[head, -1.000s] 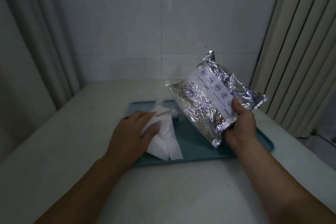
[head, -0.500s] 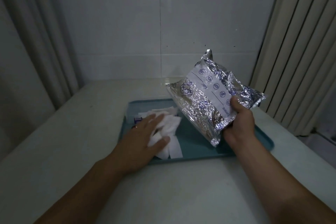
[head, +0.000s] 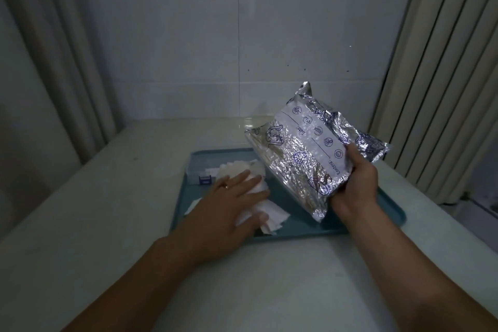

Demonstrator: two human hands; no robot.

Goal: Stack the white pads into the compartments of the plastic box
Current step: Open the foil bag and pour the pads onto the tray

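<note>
A loose heap of white pads (head: 272, 211) lies on the left half of a teal tray (head: 388, 217). My left hand (head: 231, 205) lies flat on the heap with straight, spread fingers. Behind the heap stands a clear plastic box (head: 200, 174) with a blue latch; more pads (head: 237, 168) spill over its right side. My right hand (head: 355, 183) grips a crinkled silver foil bag (head: 304, 153) by its lower right corner and holds it tilted above the tray's middle. The bag hides part of the tray behind it.
The tray sits on a pale table (head: 107, 210) that runs to a tiled wall. Curtains hang at the left (head: 54, 62) and right (head: 444, 75). The table's right edge (head: 458, 226) drops off close beside the tray.
My left hand let go of the bunched pads it was clutching and now lies flat on the heap, further left. The plastic box came into view. The foil bag has barely moved.
</note>
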